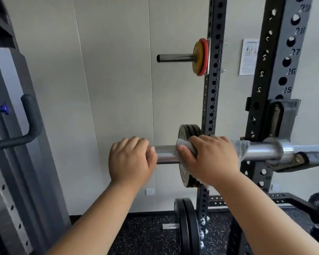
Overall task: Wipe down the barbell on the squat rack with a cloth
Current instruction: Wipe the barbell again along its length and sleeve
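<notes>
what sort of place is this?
Most likely a gym weight room: a squat rack with numbered holes, the barbell on its hook with a cloth wrapped round it, and weight plates stored on pegs.

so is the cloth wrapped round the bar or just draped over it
Wrapped: the right hand grips the cloth round the barbell, grey fabric showing both sides of the hand.

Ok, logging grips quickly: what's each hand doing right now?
Left hand: grips the bare end of the barbell.
Right hand: grips the grey cloth, wrapped round the barbell.
</notes>
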A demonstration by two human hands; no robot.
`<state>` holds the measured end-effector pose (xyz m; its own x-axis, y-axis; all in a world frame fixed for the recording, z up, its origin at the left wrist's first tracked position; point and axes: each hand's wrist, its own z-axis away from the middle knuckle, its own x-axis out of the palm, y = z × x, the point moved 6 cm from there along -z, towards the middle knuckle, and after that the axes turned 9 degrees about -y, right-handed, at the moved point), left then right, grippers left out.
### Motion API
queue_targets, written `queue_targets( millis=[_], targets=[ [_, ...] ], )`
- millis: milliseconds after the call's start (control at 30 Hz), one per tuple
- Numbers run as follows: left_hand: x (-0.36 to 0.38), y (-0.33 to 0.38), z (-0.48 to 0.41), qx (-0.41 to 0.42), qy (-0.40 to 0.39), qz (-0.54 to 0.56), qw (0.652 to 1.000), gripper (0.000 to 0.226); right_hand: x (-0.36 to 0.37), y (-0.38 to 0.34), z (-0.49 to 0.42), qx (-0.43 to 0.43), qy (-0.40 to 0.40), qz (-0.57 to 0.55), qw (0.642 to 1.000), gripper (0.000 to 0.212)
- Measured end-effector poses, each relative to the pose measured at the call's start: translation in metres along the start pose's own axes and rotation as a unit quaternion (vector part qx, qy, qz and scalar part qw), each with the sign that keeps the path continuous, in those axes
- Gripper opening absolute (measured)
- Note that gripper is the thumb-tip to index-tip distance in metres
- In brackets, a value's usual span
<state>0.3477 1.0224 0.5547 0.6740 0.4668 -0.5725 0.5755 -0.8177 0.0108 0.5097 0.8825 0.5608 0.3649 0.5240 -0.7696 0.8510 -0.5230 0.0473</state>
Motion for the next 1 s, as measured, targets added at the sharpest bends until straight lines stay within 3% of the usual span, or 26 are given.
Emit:
queue_targets(
  millis=[100, 200, 333, 400, 533, 633, 700, 800, 933, 1000],
  targets=[
    [0.001, 0.002, 0.002, 0.001, -0.017, -0.019, 1.000, 0.024, -0.004, -0.021, -0.014, 0.016, 0.001, 0.019, 1.000, 0.065],
    [0.001, 0.001, 0.009, 0.027, -0.008, -0.014, 1.000, 0.026, 0.003, -0.063, -0.013, -0.029, 0.033, -0.004, 0.999, 0.056],
    [-0.002, -0.011, 0.026, 0.124, 0.006, 0.052, 0.991, 0.045, 0.007, -0.082, 0.005, -0.105, 0.043, -0.058, 0.992, 0.047],
    [-0.011, -0.024, 0.022, 0.145, 0.017, 0.115, 0.983, 0.039, 0.003, -0.065, 0.009, -0.100, 0.048, -0.060, 0.992, 0.045],
    [-0.009, -0.068, -0.002, 0.007, -0.046, 0.187, 0.981, 0.041, 0.001, -0.029, -0.001, 0.017, 0.035, -0.006, 0.999, 0.055],
    [0.017, -0.079, 0.001, -0.057, -0.115, 0.345, 0.930, 0.045, -0.003, -0.044, -0.006, 0.070, 0.072, 0.004, 0.995, 0.054],
    [0.026, -0.074, 0.006, -0.070, -0.100, 0.422, 0.899, 0.042, 0.001, -0.075, -0.005, 0.040, 0.096, -0.009, 0.994, 0.048],
    [0.031, -0.070, 0.014, -0.094, -0.079, 0.462, 0.878, 0.035, 0.015, -0.122, -0.001, -0.055, 0.087, -0.010, 0.995, 0.041],
    [0.026, -0.070, 0.015, -0.083, -0.075, 0.441, 0.891, 0.033, 0.012, -0.116, -0.002, -0.118, 0.066, -0.013, 0.991, 0.047],
    [0.025, -0.070, 0.016, -0.075, -0.069, 0.438, 0.893, 0.042, 0.009, -0.091, -0.005, -0.084, 0.060, -0.012, 0.995, 0.050]
  ],
)
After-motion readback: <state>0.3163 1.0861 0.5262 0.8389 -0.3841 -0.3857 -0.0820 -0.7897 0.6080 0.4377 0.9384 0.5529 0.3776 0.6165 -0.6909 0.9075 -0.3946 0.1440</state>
